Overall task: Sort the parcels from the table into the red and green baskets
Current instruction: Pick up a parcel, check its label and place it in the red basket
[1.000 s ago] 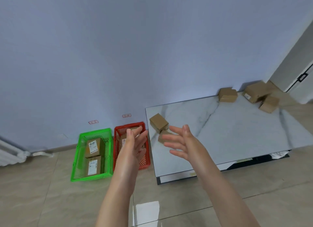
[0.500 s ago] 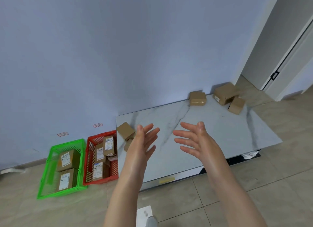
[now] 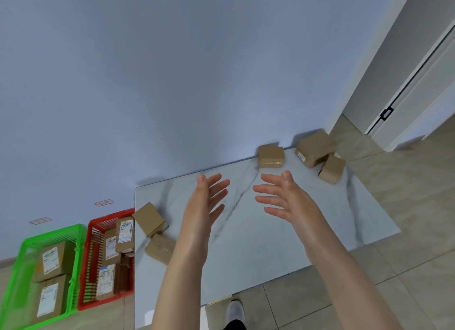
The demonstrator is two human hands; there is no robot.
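Both my hands hover empty over the marble table (image 3: 270, 243), fingers spread. My left hand (image 3: 205, 201) and my right hand (image 3: 283, 199) face each other, palms inward. Two brown parcels lie at the table's left edge: one (image 3: 149, 218) tilted, one (image 3: 160, 248) just in front of it beside my left forearm. Three more sit at the far right: a squarish parcel (image 3: 270, 156), a larger labelled parcel (image 3: 315, 147) and a small parcel (image 3: 332, 169). On the floor to the left stand the red basket (image 3: 89, 268) and the green basket (image 3: 22, 275), both holding labelled parcels.
A blue-grey wall runs behind the table and baskets, with two small labels (image 3: 104, 202) on it above the baskets. A white door (image 3: 418, 83) stands at the far right. My white shoe (image 3: 235, 310) shows on the tiled floor in front of the table.
My view has swung right, from the baskets toward the table's middle. Both open hands have travelled right with it and reached farther over the tabletop, still holding nothing.
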